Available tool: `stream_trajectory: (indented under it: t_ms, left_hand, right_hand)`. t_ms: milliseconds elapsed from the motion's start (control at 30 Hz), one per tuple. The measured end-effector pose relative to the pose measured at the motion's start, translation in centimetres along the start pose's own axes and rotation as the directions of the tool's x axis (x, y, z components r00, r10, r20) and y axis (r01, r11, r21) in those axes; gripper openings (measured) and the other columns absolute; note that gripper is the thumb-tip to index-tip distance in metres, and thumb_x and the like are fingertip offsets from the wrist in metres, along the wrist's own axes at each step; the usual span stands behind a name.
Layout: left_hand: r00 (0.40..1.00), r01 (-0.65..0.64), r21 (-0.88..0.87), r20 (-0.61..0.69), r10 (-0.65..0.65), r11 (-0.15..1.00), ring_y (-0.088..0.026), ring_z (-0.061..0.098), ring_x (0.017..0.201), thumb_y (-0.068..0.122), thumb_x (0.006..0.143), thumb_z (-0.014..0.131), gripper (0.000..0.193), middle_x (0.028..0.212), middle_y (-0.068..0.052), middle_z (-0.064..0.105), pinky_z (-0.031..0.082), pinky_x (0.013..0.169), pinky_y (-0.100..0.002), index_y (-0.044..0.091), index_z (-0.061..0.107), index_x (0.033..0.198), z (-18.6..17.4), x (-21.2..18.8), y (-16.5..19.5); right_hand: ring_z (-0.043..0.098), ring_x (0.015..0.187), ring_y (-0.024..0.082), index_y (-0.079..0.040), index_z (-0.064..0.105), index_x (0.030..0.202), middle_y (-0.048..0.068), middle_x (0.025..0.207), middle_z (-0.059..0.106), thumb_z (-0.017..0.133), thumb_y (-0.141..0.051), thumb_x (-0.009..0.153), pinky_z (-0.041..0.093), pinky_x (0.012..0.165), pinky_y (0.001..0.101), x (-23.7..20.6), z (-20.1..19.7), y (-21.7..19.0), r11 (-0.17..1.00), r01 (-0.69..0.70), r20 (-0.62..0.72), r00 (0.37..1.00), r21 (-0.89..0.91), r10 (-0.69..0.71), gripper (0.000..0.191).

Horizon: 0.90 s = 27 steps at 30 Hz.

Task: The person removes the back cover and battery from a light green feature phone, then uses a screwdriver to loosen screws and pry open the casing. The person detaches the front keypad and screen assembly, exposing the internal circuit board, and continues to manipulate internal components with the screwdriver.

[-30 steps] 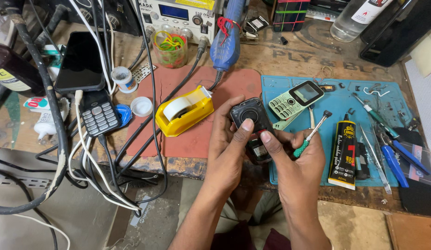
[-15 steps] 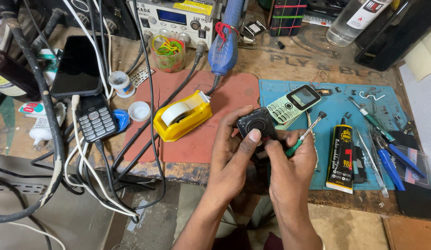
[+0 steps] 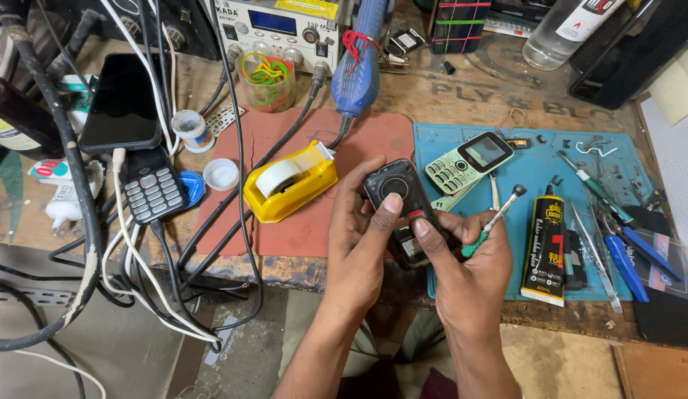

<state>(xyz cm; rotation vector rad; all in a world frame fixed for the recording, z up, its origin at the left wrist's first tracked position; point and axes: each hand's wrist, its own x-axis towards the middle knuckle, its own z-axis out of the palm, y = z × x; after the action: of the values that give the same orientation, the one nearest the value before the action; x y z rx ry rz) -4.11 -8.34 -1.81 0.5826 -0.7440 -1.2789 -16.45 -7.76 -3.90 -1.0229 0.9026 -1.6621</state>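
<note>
Both hands hold a small black phone body [image 3: 398, 207], back side up, over the near edge of the bench. My left hand [image 3: 358, 236] cradles its left side, thumb pressed on the round part of the back. My right hand [image 3: 469, 270] grips its lower right end, thumb on the back. A green-handled screwdriver [image 3: 494, 222] is tucked in my right hand's fingers, tip pointing up right. A pale green keypad phone front [image 3: 468, 161] lies just beyond on the blue mat [image 3: 529, 177].
A yellow tape dispenser [image 3: 288, 181] sits on the red mat [image 3: 285, 222] to the left. A black glue tube [image 3: 545, 244], tweezers and blue-handled tools [image 3: 625, 255] lie right. Cables, a black smartphone [image 3: 124, 103], a keypad phone [image 3: 153, 193], a cup of rubber bands [image 3: 268, 77] and a blue hot-air handle [image 3: 358, 66] crowd the back left.
My left thumb has slid up onto the phone's back and my right thumb now presses its lower end. The phone stays between both hands at about the same spot.
</note>
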Motion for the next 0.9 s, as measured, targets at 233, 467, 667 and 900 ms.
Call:
stream_trajectory:
  t_ms: [233,467,667,900]
  left_hand:
    - [1.000,-0.007,0.023,-0.025,0.008,1.000,-0.016,0.059,0.112,0.012,0.103,0.061,0.049,0.124,-0.009,0.058,0.057,0.096,-0.036,0.005,0.043,0.148,0.0,0.1,-0.2]
    - [0.996,-0.073,0.136,0.064,0.065,0.988,-0.014,0.056,0.118,0.009,0.098,0.063,0.062,0.130,-0.007,0.055,0.049,0.103,-0.032,0.007,0.032,0.151,0.4,-0.2,0.0]
    - [0.986,0.057,0.108,0.152,-0.074,0.993,-0.016,0.065,0.105,0.010,0.106,0.060,0.034,0.115,-0.011,0.066,0.053,0.097,-0.033,0.001,0.046,0.135,0.8,-0.3,-0.8]
    - [0.978,0.199,0.077,-0.072,-0.194,0.977,-0.017,0.071,0.095,0.022,0.102,0.060,0.032,0.113,-0.014,0.073,0.058,0.066,-0.031,0.000,0.058,0.125,0.4,0.4,-0.6]
  right_hand:
    - [0.069,0.101,0.020,-0.011,0.041,0.097,0.023,0.107,0.071,0.069,0.015,0.088,0.055,0.089,0.0304,-0.1,-1.5,0.0,0.996,-0.070,0.051,0.996,0.050,0.067,0.039]
    - [0.066,0.099,0.018,-0.012,0.041,0.096,0.015,0.100,0.066,0.069,0.019,0.090,0.054,0.090,0.0304,0.0,-1.4,0.7,0.993,0.001,0.033,0.999,0.116,-0.005,0.042]
    - [0.060,0.099,0.015,-0.011,0.042,0.100,0.005,0.097,0.056,0.071,0.017,0.093,0.053,0.098,0.0324,-0.2,-2.5,2.1,0.969,0.030,0.049,0.998,0.244,-0.043,0.041]
    - [0.063,0.115,0.020,-0.012,0.039,0.098,0.016,0.123,0.068,0.064,0.001,0.095,0.050,0.103,0.0346,-0.2,2.0,-4.7,0.978,0.090,0.034,0.996,-0.190,-0.085,0.028]
